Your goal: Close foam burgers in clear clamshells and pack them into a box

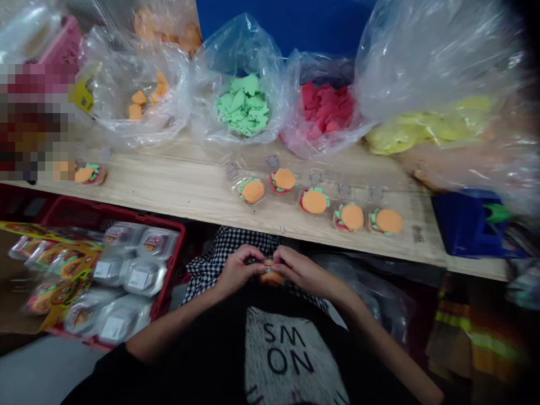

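Note:
Close to my body, below the table edge, a small toy burger (271, 278) with an orange bun is between my two hands. My left hand (241, 266) pinches it from the left with thumb and fingers. From the other side my right hand (296, 266) grips it the same way, fingertips near its upper edge. Fingers cover much of it, so I cannot tell whether a clear case surrounds it. Ahead on the table (169, 185) stands a row of similar burgers in clear plastic boxes, among them a burger (314, 201) with green and red layers.
Plastic bags hold green pieces (244, 107), red pieces (327, 109), yellow pieces (430, 129) and orange pieces (137, 105). At the left, a red crate (179, 247) carries several clear boxes. A blue container (464, 222) sits at the right end. Another burger (86, 174) lies far left.

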The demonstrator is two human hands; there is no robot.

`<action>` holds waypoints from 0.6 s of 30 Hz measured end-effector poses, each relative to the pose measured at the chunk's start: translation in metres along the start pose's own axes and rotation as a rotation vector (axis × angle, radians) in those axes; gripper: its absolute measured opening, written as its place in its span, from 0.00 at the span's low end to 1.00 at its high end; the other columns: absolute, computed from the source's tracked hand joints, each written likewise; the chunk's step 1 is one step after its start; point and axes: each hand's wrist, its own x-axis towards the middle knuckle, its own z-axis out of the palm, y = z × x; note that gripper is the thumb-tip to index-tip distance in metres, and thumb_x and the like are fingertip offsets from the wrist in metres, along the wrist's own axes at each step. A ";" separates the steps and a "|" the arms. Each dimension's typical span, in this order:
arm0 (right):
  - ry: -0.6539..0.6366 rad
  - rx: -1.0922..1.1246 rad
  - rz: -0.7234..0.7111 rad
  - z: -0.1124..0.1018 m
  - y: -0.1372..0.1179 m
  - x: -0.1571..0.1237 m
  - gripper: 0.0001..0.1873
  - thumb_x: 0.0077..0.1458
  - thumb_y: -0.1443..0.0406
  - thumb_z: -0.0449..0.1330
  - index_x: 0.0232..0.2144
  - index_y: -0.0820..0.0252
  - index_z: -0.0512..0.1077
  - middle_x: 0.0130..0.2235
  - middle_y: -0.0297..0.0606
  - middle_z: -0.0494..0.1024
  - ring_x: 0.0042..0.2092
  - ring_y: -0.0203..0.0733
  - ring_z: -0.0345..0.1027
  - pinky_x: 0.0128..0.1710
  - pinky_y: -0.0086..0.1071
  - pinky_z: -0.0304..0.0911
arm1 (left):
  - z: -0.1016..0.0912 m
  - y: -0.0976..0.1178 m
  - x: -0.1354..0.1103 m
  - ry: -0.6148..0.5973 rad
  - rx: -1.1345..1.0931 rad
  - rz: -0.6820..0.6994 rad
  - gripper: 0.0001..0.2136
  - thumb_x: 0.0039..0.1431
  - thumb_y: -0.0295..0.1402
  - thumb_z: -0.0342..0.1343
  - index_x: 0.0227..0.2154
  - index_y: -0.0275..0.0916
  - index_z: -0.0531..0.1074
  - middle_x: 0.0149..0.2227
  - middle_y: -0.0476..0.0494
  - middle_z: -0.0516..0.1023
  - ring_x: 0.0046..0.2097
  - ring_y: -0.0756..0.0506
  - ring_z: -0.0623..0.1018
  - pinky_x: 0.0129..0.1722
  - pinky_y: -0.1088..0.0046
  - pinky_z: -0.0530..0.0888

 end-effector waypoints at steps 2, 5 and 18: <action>0.024 0.007 0.055 -0.001 -0.001 -0.003 0.08 0.57 0.62 0.47 0.28 0.59 0.57 0.29 0.34 0.63 0.31 0.35 0.55 0.31 0.28 0.53 | 0.002 0.003 0.005 0.018 -0.035 -0.030 0.09 0.42 0.34 0.61 0.27 0.35 0.71 0.30 0.46 0.70 0.36 0.48 0.70 0.38 0.72 0.66; 0.042 0.005 0.106 -0.003 -0.002 -0.005 0.07 0.56 0.62 0.47 0.28 0.59 0.57 0.29 0.34 0.63 0.31 0.35 0.55 0.30 0.28 0.53 | 0.003 0.015 0.015 -0.016 -0.036 -0.042 0.08 0.43 0.33 0.60 0.26 0.35 0.71 0.29 0.47 0.71 0.34 0.48 0.70 0.36 0.73 0.66; 0.042 0.062 0.031 0.012 0.016 -0.022 0.11 0.58 0.60 0.45 0.27 0.59 0.58 0.29 0.34 0.62 0.31 0.35 0.55 0.31 0.28 0.52 | 0.015 0.026 0.014 -0.125 0.173 -0.052 0.05 0.45 0.32 0.59 0.23 0.35 0.72 0.25 0.49 0.68 0.31 0.51 0.67 0.32 0.76 0.63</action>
